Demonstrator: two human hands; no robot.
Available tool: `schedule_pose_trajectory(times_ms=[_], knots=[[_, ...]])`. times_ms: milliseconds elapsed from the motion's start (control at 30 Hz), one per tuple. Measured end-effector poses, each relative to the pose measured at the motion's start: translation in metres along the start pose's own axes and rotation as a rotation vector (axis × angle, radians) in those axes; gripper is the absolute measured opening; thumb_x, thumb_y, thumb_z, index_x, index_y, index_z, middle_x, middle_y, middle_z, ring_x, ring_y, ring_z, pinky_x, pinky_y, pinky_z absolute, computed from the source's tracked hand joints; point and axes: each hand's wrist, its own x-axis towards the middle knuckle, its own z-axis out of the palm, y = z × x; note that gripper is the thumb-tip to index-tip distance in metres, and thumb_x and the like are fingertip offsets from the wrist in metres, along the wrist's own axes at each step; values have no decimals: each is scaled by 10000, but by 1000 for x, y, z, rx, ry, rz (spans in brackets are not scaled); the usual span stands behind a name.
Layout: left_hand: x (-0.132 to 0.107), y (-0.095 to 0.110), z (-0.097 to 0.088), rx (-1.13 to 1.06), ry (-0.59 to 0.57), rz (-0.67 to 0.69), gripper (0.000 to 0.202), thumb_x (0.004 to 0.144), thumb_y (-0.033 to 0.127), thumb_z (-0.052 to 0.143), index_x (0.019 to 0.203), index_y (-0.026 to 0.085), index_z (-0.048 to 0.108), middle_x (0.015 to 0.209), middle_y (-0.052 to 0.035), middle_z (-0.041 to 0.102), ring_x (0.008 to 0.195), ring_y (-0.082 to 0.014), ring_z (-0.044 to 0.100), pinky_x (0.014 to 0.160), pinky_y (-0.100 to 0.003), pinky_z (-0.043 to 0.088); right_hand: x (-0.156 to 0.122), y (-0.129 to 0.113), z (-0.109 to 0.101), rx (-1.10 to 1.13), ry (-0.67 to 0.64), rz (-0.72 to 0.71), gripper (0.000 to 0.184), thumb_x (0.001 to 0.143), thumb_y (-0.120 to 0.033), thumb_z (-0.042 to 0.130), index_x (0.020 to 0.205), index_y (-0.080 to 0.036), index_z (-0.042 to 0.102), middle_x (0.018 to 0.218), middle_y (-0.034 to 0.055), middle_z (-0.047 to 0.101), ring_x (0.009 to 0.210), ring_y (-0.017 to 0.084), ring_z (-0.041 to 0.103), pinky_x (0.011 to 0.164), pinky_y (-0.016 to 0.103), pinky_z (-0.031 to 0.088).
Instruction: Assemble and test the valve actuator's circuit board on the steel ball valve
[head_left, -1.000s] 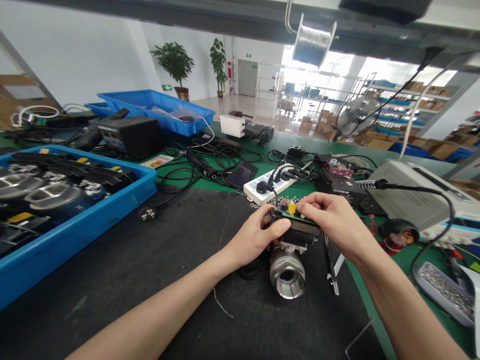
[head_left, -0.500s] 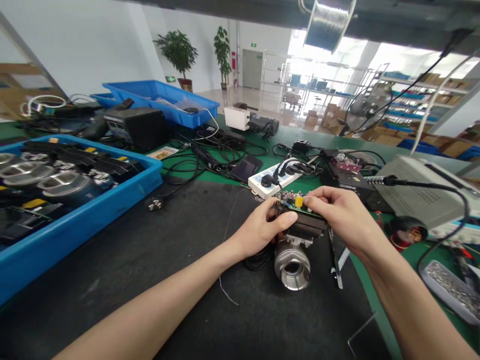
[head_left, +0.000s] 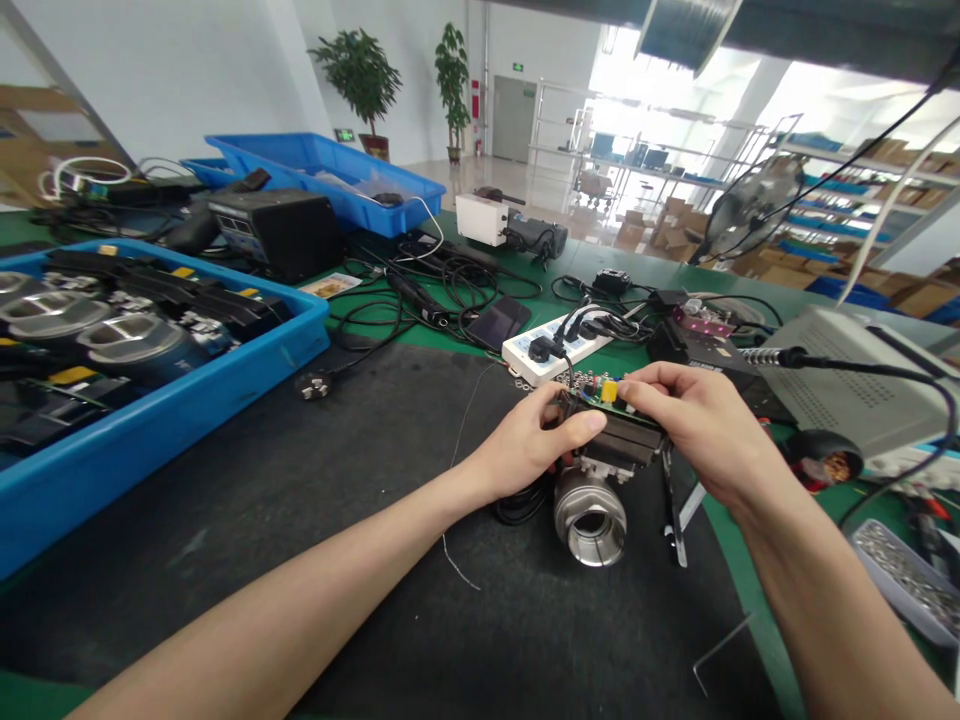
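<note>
A steel ball valve (head_left: 591, 515) stands on the black mat, its round threaded opening facing me. On top of it sits a black actuator housing (head_left: 622, 440) with a green circuit board (head_left: 596, 400) along its upper side. The board carries a yellow block-shaped component (head_left: 609, 391). My left hand (head_left: 525, 440) is closed around the housing's left end, thumb across the near top edge. With thumb and forefinger pinched, my right hand (head_left: 694, 420) grips at the board's right end, beside the yellow component. Its fingertips partly hide what lies between them.
A blue tray (head_left: 247, 385) of valves and black housings lies left. Behind my hands are a power strip (head_left: 525, 365), a phone (head_left: 499, 322) and tangled cables. An L-shaped hex key (head_left: 720, 645) lies front right, near a box of small metal parts (head_left: 904, 575).
The whole scene has shifted slightly right and up in the view as my head moved. Both hands keep nearly the same hold on the valve unit.
</note>
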Motion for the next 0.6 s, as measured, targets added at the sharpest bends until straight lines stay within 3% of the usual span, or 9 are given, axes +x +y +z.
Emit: schedule_pose_trajectory(times_ms=[167, 600], knots=[[0, -1, -1, -9, 1, 14, 474, 919, 561, 717, 1183, 194, 574, 868, 6, 634, 695, -142, 593, 639, -244, 469, 0, 2, 1, 4, 13, 10, 264, 819, -431, 777, 849, -170, 750, 722, 18, 654, 600, 140, 522, 511, 253, 341], [-1, 0, 0, -8, 26, 14, 498, 890, 603, 745, 1116, 187, 592, 848, 3, 624, 732, -155, 601, 625, -246, 437, 1, 9, -1, 22, 13, -7, 301, 824, -471, 823, 901, -184, 775, 815, 32, 706, 652, 155, 579, 552, 247, 431]])
